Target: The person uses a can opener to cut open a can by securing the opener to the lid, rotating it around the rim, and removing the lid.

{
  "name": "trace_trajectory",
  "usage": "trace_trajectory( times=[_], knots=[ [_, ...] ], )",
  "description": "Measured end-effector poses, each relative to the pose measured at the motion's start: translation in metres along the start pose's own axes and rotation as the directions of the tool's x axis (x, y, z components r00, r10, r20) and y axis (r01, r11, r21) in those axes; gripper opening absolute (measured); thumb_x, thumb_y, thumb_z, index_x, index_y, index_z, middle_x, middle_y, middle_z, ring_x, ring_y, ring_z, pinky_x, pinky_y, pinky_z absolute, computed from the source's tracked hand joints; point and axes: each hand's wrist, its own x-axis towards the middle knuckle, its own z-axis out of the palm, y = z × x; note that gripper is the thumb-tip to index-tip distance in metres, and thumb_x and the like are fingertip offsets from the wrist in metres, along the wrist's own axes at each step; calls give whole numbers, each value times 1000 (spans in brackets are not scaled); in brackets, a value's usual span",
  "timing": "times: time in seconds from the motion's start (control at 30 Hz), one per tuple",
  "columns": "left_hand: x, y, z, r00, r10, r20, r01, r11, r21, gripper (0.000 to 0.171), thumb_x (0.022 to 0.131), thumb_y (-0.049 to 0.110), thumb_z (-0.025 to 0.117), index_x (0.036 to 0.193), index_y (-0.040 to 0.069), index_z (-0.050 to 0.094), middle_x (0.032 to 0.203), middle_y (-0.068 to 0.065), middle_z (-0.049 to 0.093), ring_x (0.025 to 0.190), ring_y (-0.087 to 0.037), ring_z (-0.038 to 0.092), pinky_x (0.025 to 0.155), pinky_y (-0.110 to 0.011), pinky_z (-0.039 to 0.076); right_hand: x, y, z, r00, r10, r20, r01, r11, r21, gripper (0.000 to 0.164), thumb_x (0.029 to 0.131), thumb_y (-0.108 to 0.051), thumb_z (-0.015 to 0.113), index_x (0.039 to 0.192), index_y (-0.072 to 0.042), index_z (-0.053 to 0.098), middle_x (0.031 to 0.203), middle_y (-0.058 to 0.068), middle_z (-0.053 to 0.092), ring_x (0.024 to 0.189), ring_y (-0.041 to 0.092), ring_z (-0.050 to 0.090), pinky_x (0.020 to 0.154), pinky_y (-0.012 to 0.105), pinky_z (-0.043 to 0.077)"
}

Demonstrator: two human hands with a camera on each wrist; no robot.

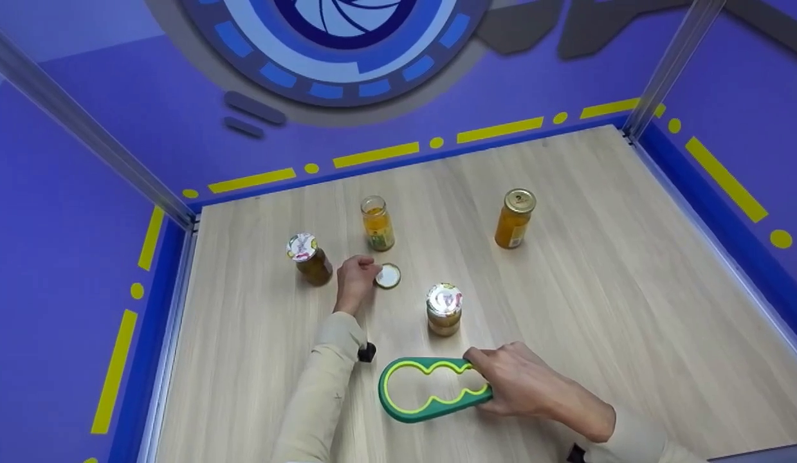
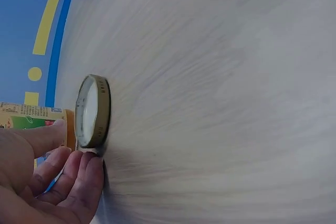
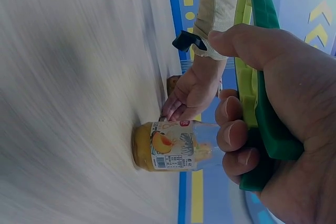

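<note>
My right hand [image 1: 523, 379] grips one end of a green jar opener [image 1: 404, 415] with a lime-yellow scalloped inner edge, held above the table's front part. In the right wrist view its fingers [image 3: 231, 129] curl round the opener's frame. My left hand [image 1: 356, 283] is beside a loose jar lid [image 1: 389, 276], which lies with its white inside up. The left wrist view shows loosely bent fingers [image 2: 86, 182] close to the lid's rim [image 2: 102, 114]; whether they touch it I cannot tell. Just behind stands an uncapped jar [image 1: 377, 225] of orange contents.
A dark jar with a patterned lid [image 1: 314, 267] stands left of my left hand. Another lidded jar [image 1: 444, 315] is between my hands, behind the opener. Farther right stands a gold-lidded orange jar [image 1: 514, 222]. Blue-purple walls [image 1: 83, 193] border the wooden table [image 1: 617, 289].
</note>
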Motion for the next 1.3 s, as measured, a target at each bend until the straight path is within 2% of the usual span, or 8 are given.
trace_trajectory(
  times=[0.17,0.3,0.47,0.6,0.77,0.83,1.1,1.3],
  knots=[
    [-5,3,-3,1000,9,23,-10,999,50,24,98,13,68,119,2,72,107,-11,73,100,-26,68,90,-41,54,0,1,-1,1000,9,15,-9,1000,12,45,71,-28,83,104,-14,57,72,-16,45,53,2,31,45,21,27],
    [-12,2,-5,996,78,51,-79,997,25,25,100,13,63,122,3,71,110,-11,72,102,-25,67,89,-40,54,0,1,-3,1000,15,17,-15,1000,24,46,72,-29,84,107,-13,59,73,-16,45,54,2,33,47,21,28],
    [-30,1,-6,973,144,178,-136,989,-61,27,103,12,62,128,7,67,114,-7,68,103,-21,64,84,-37,56,0,2,-5,1000,23,1,-23,1000,19,47,74,-30,86,111,-12,61,75,-15,48,56,1,38,49,20,33],
    [-47,1,-3,928,201,313,-174,978,-111,35,102,7,61,136,10,62,122,-7,66,110,-20,62,91,-38,54,0,2,-9,999,46,3,-46,998,35,49,77,-30,86,114,-10,63,81,-11,57,59,2,42,52,20,38],
    [-67,3,3,832,314,459,-276,950,-149,50,98,-1,60,146,9,52,139,-12,58,125,-24,56,105,-42,48,0,2,-14,997,71,-18,-70,996,52,50,78,-31,86,117,-9,62,86,-9,60,62,3,45,54,20,40],
    [-74,4,6,802,340,491,-303,940,-157,55,97,0,61,149,10,48,145,-10,54,131,-24,52,109,-43,45,0,3,-16,996,82,-27,-80,995,52,51,78,-32,86,118,-10,62,87,-10,60,63,3,46,55,20,41],
    [-91,5,21,740,370,561,-286,929,-235,73,93,8,71,157,17,38,157,-1,42,146,-20,37,119,-40,33,-1,3,-18,992,98,-76,-96,995,28,55,78,-34,87,119,-10,61,90,-8,63,66,2,51,56,21,45],
    [-93,4,37,715,443,540,-334,896,-293,84,88,15,79,159,9,34,155,-9,42,146,-25,38,120,-43,32,-2,4,-19,984,101,-150,-103,995,-8,59,74,-34,90,120,-11,61,88,-7,63,66,3,52,55,22,44]
  ],
)
